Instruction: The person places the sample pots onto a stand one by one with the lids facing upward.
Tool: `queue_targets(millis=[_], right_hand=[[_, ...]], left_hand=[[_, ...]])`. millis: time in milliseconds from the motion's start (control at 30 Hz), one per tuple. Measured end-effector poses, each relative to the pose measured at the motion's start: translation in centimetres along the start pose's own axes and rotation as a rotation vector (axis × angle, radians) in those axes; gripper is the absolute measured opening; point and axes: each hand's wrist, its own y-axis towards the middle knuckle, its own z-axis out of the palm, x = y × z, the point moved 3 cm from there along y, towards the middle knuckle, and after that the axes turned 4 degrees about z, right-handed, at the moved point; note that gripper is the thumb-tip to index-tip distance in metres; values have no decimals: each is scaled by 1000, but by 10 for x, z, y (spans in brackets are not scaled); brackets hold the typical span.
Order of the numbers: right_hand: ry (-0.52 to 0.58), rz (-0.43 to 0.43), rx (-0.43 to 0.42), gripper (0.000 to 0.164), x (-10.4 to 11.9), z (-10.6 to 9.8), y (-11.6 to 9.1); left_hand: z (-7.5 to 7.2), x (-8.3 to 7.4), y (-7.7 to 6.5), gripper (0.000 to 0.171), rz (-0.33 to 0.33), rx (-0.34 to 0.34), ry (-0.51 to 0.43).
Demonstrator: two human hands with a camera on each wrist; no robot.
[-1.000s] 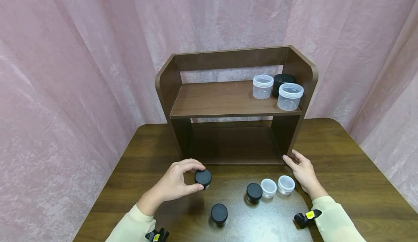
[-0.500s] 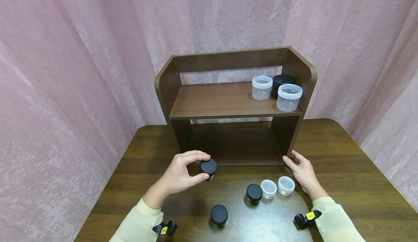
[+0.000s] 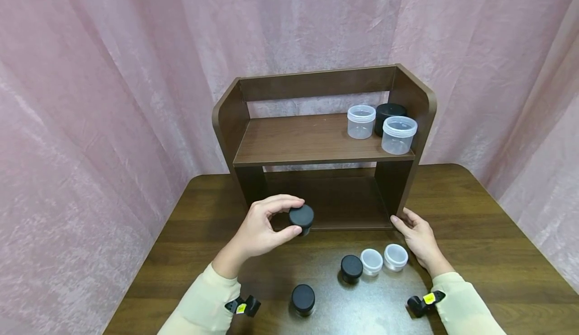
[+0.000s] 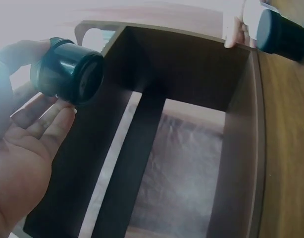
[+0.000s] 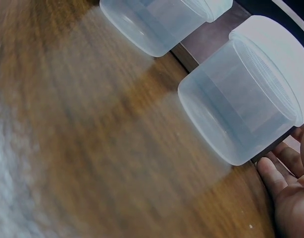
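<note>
In the head view my left hand [image 3: 260, 224] pinches a small jar with a black lid [image 3: 301, 216] between thumb and fingers. It is raised in front of the shelf's lower opening, and the left wrist view shows the jar [image 4: 68, 72] tilted sideways to that camera. My right hand [image 3: 420, 239] grips the lower right front corner of the brown two-tier shelf [image 3: 307, 139], thumb at the front edge. Just in front of this hand stand two clear jars with white lids, the nearer one [image 3: 395, 257] and its neighbour [image 3: 372, 262].
Two more black-lidded jars stand on the wooden table, one beside the white-lidded pair [image 3: 351, 268] and another nearer the front [image 3: 303, 300]. On the upper tier's right end sit two larger clear tubs [image 3: 361, 122] and a black-lidded one [image 3: 389, 114]. A pink curtain [image 3: 135, 74] hangs behind.
My left hand has carried the black-lidded jar up and to the right, towards the shelf's lower opening. The right hand has stayed at the shelf corner.
</note>
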Motion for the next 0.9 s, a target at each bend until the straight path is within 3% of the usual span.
queue_targets(millis=[333,633,900], right_hand=[[-13,-11,-15,75,-2,0,2],[-14,-2,-6,79,-3,0,2],[-6,-3,-4,79,-2,0,1]], left_hand=[[0,-11,27,41,62,1,-24],[4,15,44,44,89,18,-86],[6,12,73,43,44,27,-152]])
